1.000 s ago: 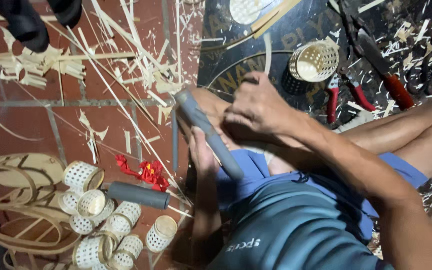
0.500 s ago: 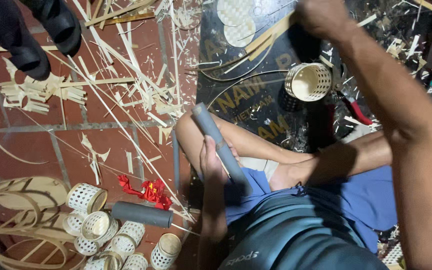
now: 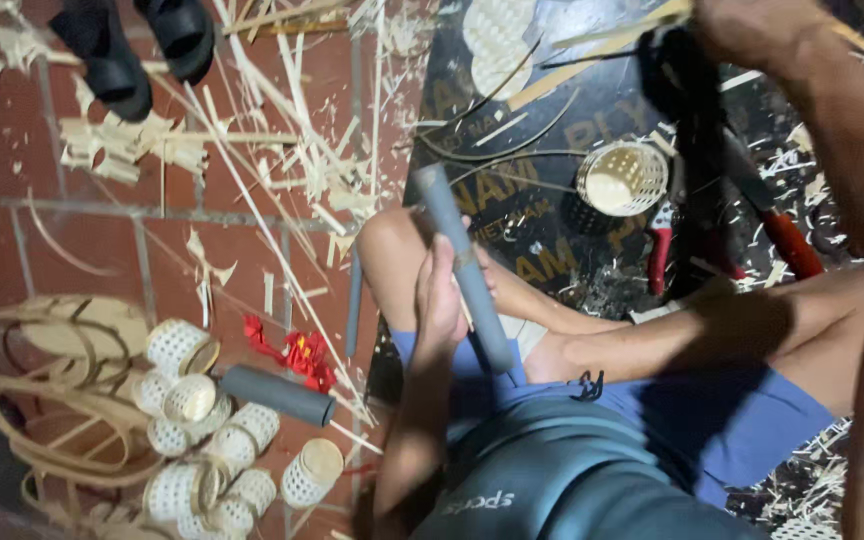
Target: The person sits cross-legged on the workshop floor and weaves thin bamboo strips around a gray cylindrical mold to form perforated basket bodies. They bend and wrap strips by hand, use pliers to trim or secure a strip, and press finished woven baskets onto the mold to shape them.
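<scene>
Gripping the grey tube (image 3: 464,268), left hand (image 3: 442,300) clamps; right hand (image 3: 752,30) apparently grasps strips (image 3: 592,60).

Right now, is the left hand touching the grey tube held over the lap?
Touching. The head view shows the left hand wrapped around the grey tube at mid-length, fingers closed against it with no gap.

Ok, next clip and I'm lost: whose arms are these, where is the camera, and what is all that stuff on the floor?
The camera sits on a person's head and looks down at their own lap and hands as they sit on a red tiled floor. The left hand grips a grey tube held upright over the knee. The right hand reaches up to thin strips at the top edge; whether it grips them is unclear. Around lie small woven baskets, another grey tube, pale shavings, red-handled pliers and black sandals.
</scene>
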A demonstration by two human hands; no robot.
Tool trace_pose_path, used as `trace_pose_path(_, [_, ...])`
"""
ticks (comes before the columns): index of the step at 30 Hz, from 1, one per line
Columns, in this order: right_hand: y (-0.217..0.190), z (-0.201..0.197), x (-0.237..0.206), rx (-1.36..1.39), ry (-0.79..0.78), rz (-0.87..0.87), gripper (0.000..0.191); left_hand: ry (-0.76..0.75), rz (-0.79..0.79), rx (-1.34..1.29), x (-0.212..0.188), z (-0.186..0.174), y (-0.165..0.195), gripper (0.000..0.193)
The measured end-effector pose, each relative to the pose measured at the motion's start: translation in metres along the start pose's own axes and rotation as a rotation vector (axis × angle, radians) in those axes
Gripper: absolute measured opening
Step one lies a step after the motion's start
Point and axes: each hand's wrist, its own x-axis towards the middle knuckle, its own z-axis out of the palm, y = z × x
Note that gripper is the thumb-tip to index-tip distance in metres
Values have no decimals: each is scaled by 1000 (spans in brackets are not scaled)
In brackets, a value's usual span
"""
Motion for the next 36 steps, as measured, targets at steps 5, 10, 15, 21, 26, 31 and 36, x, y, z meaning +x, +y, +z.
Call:
trace_pose_path(5, [-22, -70, -69, 796, 327, 402, 17, -7, 81, 173, 3, 27, -13, 39])
trace_pose_path(10, [-147, -153, -178, 1892, 892, 172, 14, -130, 300, 577, -17, 69, -24, 38])
trace_pose_path(15, [-219, -197, -220, 1941, 887, 296, 12, -289, 527, 775, -54, 106, -13, 57])
trace_pose_path(21, [-235, -204, -229, 1918, 930, 122, 9, -257, 699, 987, -75, 114, -1, 79])
trace_pose_path(26, [-249, -202, -235, 1880, 964, 55, 9, -205, 758, 953, -84, 111, -6, 75])
trace_pose_path(31, [-255, -214, -239, 1875, 971, 87, 12, -259, 570, 833, -88, 103, -11, 57])
trace_pose_path(36, [-260, -254, -243, 1762, 896, 94, 15, -349, 446, 570, -89, 93, -19, 61])
